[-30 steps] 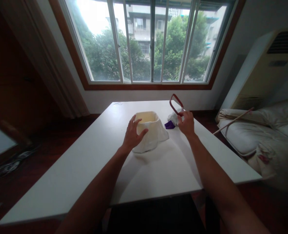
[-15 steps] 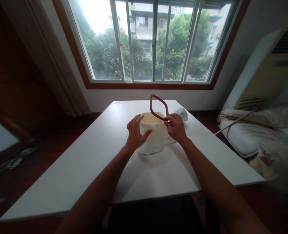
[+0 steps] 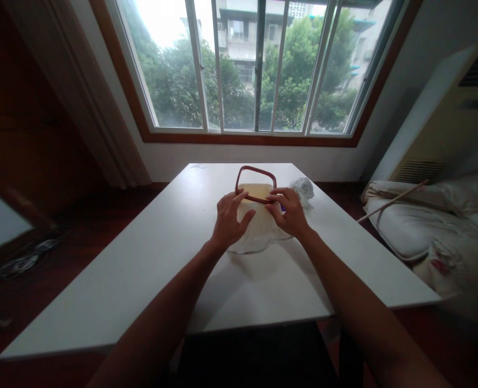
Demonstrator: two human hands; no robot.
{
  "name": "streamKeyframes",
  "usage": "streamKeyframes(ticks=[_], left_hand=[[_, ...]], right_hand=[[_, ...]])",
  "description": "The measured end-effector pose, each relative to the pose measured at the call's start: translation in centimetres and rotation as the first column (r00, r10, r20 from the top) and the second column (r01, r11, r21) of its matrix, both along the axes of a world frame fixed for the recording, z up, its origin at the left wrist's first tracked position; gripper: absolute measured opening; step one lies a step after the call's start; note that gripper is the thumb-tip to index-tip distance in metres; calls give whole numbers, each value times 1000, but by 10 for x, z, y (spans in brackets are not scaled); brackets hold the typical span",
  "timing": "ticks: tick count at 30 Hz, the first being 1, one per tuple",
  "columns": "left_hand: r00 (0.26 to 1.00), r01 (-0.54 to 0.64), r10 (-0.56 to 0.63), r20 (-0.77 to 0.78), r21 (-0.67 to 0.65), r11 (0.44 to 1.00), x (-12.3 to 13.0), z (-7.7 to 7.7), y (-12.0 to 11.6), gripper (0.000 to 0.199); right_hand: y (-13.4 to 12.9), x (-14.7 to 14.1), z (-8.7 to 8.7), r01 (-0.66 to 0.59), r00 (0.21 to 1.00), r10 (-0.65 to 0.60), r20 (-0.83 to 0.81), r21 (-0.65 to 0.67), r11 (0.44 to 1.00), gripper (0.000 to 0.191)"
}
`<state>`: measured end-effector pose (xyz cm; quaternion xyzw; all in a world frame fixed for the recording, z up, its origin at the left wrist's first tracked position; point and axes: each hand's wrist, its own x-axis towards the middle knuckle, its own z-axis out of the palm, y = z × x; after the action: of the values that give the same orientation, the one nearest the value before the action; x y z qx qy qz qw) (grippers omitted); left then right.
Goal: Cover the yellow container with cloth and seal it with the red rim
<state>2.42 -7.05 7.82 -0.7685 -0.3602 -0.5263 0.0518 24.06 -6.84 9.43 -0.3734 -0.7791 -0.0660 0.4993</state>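
Note:
A cream, open-topped bin [image 3: 250,229] stands on the table, a thin clear plastic bag draped over its sides. Tilted above its mouth is a reddish-brown rounded-square ring [image 3: 257,170], its near side low at the rim and its far side raised. My right hand [image 3: 289,213] pinches the ring's near right corner between thumb and fingers; a bit of something purple shows beside that hand. At the near left corner, the fingertips of my left hand [image 3: 230,218] touch the ring, while its thumb is held apart in front of the bin.
A crumpled white plastic bundle [image 3: 303,188] lies behind my right hand on the white table [image 3: 141,269]. To the right are a covered sofa [image 3: 408,226] with a thin stick [image 3: 392,202] across it, and a tall air conditioner [image 3: 433,129]. A window [image 3: 239,70] is ahead.
The ring has swung down and left, from steeply tilted at the right to lying over the bin's mouth. My left fingertips now touch it; the right hand still holds it.

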Motion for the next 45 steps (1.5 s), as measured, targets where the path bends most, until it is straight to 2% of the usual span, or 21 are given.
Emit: streamKeyframes(ticks=[5,9,12,16,24,29,33,36,39,42,45], left_hand=[[957,86,-50,285,-115,990,0,1,3,36],[857,213,-119,501,-134,968,0,0,11,29],[792,267,-152,591,-110,957,-2,-2,16,29],[756,292,-154,636,-118,949,-4,-4,19,29],[760,332,-198,619,-108,937,-4,-8,22,31],[817,337,-229,529,-116,934,-4,-9,22,52],[890,240,-135,435,-196,951,-3,-10,18,63],[933,191,-117,341,-194,962,-3,-10,17,53],[965,118,-82,247,-133,984,-3,-8,16,39],[976,-1,23,217,-101,995,-5,-7,15,39],[966,-33,59,250,-106,994,-7,-5,15,39]], right_hand=[[3,9,1,29,998,-28,-48,18,999,32],[8,14,-2,38,996,-35,-84,38,999,38],[10,14,-4,5,997,0,-80,68,998,43],[11,13,-5,-6,993,18,-113,101,995,49],[9,14,-2,-29,996,36,-78,88,996,41],[9,13,-2,-7,996,15,-85,96,995,29],[10,12,-1,69,987,-50,-155,121,990,22],[10,11,-1,97,984,-78,-157,117,988,20],[8,11,-1,82,990,-70,-120,102,991,21],[7,10,0,36,995,-28,-91,89,995,22],[6,11,1,26,995,-18,-93,81,996,22]])
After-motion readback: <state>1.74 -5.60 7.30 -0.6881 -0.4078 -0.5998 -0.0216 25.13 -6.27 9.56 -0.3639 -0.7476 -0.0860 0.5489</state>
